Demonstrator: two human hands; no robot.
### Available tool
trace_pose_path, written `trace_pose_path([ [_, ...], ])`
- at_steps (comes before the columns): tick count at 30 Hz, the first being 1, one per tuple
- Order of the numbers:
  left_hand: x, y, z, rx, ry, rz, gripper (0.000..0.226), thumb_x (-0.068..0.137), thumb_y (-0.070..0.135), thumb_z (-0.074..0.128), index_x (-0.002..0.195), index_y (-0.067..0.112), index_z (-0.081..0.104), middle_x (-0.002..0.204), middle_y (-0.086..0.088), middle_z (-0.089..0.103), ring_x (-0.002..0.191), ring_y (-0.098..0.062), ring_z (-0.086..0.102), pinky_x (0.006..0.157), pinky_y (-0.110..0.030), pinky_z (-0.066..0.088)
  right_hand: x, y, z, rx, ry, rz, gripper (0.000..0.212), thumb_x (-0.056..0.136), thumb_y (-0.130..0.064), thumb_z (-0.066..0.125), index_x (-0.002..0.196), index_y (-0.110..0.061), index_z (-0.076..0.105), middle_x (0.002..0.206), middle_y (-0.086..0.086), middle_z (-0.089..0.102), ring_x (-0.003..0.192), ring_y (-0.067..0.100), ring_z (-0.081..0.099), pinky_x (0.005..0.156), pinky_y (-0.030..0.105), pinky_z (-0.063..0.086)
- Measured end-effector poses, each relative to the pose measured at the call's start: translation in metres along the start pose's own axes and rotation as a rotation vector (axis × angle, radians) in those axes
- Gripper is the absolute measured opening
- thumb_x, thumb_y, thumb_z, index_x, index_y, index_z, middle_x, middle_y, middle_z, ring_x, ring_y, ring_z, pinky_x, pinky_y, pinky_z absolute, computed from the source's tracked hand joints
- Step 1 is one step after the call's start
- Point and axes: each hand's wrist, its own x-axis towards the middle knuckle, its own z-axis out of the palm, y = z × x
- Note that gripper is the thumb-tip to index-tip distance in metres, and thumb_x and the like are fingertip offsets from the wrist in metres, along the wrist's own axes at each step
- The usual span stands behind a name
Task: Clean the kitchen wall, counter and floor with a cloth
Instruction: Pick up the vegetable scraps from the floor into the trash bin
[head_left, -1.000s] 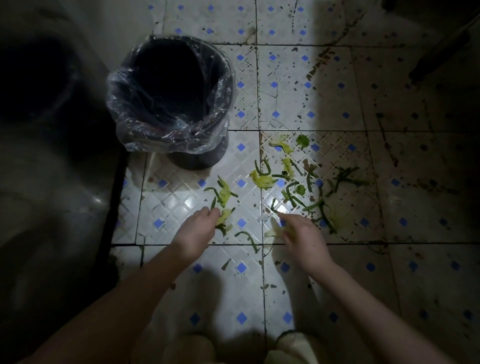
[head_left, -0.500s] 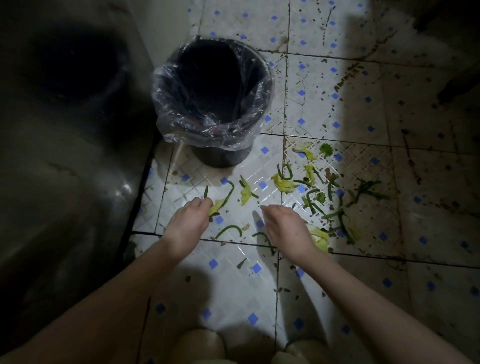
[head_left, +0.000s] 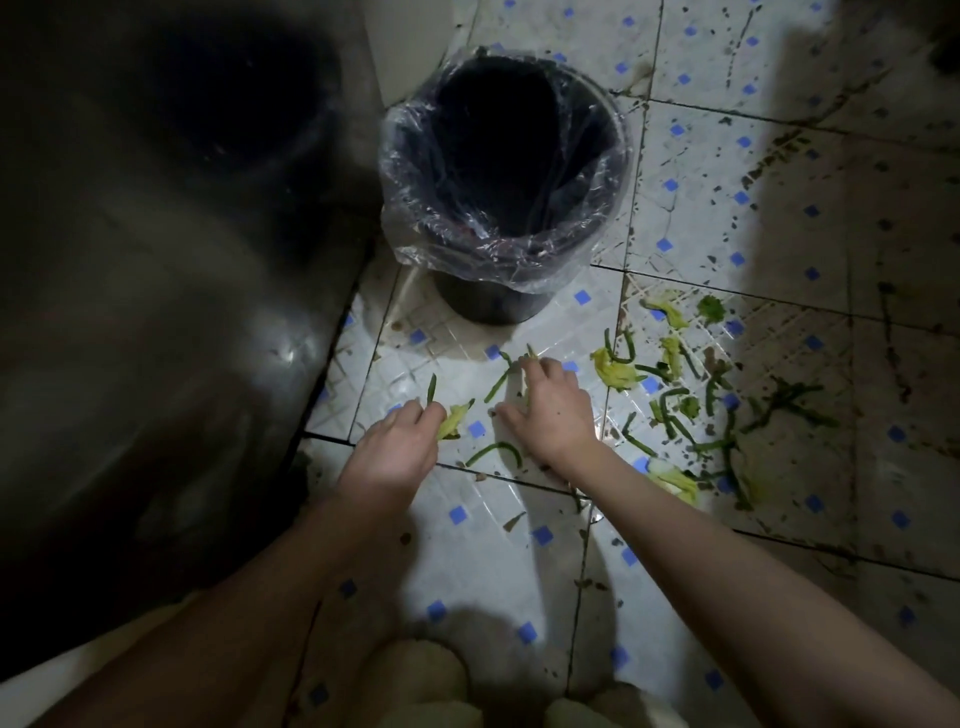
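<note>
Green and yellow vegetable scraps (head_left: 670, 395) lie scattered over the white floor tiles (head_left: 691, 218) with blue diamonds. My left hand (head_left: 400, 447) is low over the floor and pinches a yellow-green leaf piece (head_left: 453, 421). My right hand (head_left: 550, 405) reaches forward just right of it, fingers curled on a small green scrap (head_left: 530, 358) near the bin's base. A curved green strip (head_left: 493, 451) lies between both hands. No cloth is in view.
A black bin (head_left: 498, 171) lined with a clear plastic bag stands just beyond my hands. A dark metal cabinet front (head_left: 171, 312) fills the left side. The tiles to the right are stained and in shadow. My feet (head_left: 421, 680) show at the bottom.
My right hand moved left and forward from the scraps by the tile joint to the piece near the bin. My left hand keeps the leaf piece. The view shifted, so the bin appears further right.
</note>
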Motion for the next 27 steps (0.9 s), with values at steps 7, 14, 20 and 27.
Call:
trace_pose_path([
  [7,-0.016,-0.017,0.003,0.015,0.176,0.122,0.016,0.072,0.01,0.044,0.085,0.013,0.053,0.066,-0.007,0.051,0.053,-0.027,0.054,0.044,-0.031,0.046,0.007,-0.02,0.013,-0.04,0.059,-0.002,0.048,0.089,-0.039,0.056,0.13,-0.018,0.044,0.129,0.012,0.04,0.118,0.031,0.038,0.095,0.044,0.038],
  [14,-0.022,-0.025,0.003,0.009,0.259,0.169,0.013,0.076,0.001,0.052,0.087,0.006,0.058,0.069,-0.011,0.051,0.055,-0.029,0.053,0.048,-0.035,0.05,0.006,-0.015,0.017,-0.081,0.025,-0.17,0.04,0.078,0.01,0.051,0.115,-0.003,0.057,0.126,0.013,0.046,0.11,0.031,0.043,0.081,0.038,0.043],
  [20,-0.022,-0.026,-0.001,-0.053,0.182,0.164,0.019,0.078,0.011,0.041,0.089,0.007,0.056,0.071,-0.01,0.051,0.057,-0.029,0.052,0.05,-0.036,0.048,0.007,-0.002,0.022,-0.003,0.041,-0.206,0.019,0.086,-0.002,0.055,0.104,-0.002,0.063,0.112,0.009,0.051,0.103,0.026,0.048,0.076,0.034,0.047],
  [27,-0.022,-0.021,-0.004,-0.049,0.166,0.13,0.021,0.075,0.017,0.038,0.086,0.01,0.054,0.07,-0.008,0.052,0.055,-0.027,0.054,0.045,-0.03,0.043,0.009,0.006,0.015,0.073,0.094,-0.161,0.023,0.081,0.013,0.048,0.096,-0.001,0.058,0.1,0.013,0.056,0.094,0.027,0.051,0.071,0.03,0.041],
])
